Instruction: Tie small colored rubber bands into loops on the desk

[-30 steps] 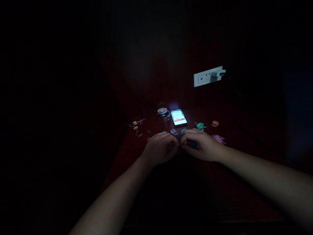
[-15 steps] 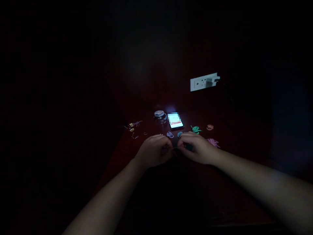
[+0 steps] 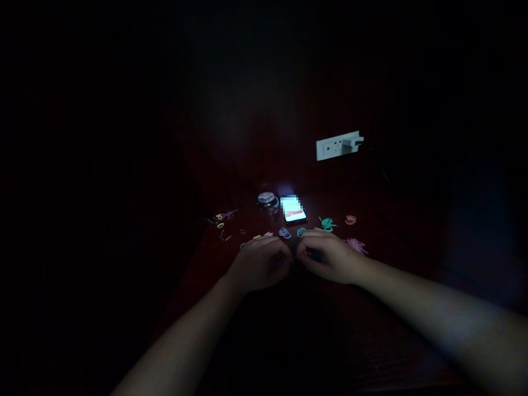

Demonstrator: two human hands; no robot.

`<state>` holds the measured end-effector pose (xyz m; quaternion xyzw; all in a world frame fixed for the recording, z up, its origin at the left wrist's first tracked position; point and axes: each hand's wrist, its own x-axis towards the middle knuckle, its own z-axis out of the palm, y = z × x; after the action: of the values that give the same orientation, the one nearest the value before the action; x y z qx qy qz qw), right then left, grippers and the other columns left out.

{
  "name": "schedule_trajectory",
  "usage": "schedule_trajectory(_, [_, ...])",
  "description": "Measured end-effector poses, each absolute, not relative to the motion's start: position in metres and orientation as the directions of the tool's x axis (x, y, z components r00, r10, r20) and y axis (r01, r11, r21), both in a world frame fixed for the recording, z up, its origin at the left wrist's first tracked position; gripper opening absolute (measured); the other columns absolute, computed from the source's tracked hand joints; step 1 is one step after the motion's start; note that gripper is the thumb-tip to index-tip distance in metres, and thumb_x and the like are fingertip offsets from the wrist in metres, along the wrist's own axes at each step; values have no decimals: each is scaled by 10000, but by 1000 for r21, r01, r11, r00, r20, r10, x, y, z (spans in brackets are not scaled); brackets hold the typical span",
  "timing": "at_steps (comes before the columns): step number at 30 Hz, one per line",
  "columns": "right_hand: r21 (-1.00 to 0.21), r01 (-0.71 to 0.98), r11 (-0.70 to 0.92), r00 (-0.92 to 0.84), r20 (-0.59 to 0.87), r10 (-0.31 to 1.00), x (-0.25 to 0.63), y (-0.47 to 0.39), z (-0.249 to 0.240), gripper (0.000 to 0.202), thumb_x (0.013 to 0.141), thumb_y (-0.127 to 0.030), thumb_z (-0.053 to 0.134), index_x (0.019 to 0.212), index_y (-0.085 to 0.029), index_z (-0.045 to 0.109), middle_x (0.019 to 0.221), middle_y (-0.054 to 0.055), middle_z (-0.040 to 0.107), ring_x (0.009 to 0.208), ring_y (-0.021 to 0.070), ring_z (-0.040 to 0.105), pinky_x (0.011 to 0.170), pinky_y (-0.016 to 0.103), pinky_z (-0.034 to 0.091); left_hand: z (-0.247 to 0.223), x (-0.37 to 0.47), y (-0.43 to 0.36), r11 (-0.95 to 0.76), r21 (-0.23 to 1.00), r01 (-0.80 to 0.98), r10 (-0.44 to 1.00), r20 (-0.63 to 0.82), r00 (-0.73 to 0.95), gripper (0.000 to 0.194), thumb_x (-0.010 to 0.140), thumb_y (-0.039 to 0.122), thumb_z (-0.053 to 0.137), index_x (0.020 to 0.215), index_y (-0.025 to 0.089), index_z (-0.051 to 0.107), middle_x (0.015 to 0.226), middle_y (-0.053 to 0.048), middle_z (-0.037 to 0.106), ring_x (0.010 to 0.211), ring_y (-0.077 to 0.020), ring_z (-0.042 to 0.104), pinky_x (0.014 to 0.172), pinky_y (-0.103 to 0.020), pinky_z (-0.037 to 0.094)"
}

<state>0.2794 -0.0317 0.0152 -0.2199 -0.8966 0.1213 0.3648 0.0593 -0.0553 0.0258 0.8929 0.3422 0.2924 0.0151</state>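
Observation:
Both hands are pinched close together over the dark red table. My left hand (image 3: 262,264) has its thumb and fingers closed, and my right hand (image 3: 325,254) faces it, also pinching. Whatever lies between the fingertips is too dark and small to make out. Just beyond the hands are purple bands (image 3: 284,233) and blue bands (image 3: 302,232). Green bands (image 3: 327,223) lie past my right hand, and a pile of pink bands (image 3: 356,246) is beside its wrist. Some yellow and pink pieces show behind my left hand.
A lit phone (image 3: 294,209) lies beyond the hands, beside a clear jar with a lid (image 3: 267,202). Orange bands (image 3: 350,220) are at the right, small yellow and purple bands (image 3: 220,224) at the left. A wall socket (image 3: 339,146) holds a plug.
The view has shifted slightly, so the table items appear lower. My hands are a little closer together, and yellow and pink pieces now show behind my left hand.

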Motion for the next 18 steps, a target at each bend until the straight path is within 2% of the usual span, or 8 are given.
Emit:
schedule_trajectory(6, [-360,305,881,-641,607,470,281,-30,15,77,847,-142,574,797,-186,614,728,3,585,708,142,531,692,287,395,26,55,-53,-774,241,585,615,505,606,43,798,194,610,794,223,580,708,37,620,662,-117,570,822,-321,495])
schedule_trajectory(11, [-380,327,865,-614,610,500,286,-26,16,93,844,-154,558,762,-178,595,717,8,564,675,134,510,670,284,393,28,43,-46,-786,229,575,607,466,644,41,803,179,579,778,210,586,712,24,598,650,-111,547,652,-255,456])
schedule_trajectory(18, [-397,317,861,-650,571,502,286,-23,14,66,864,-210,584,851,-171,635,756,19,586,696,139,531,665,279,408,34,36,-40,-759,164,630,631,423,650,107,897,243,556,836,197,632,769,0,632,722,-122,570,669,-246,435])
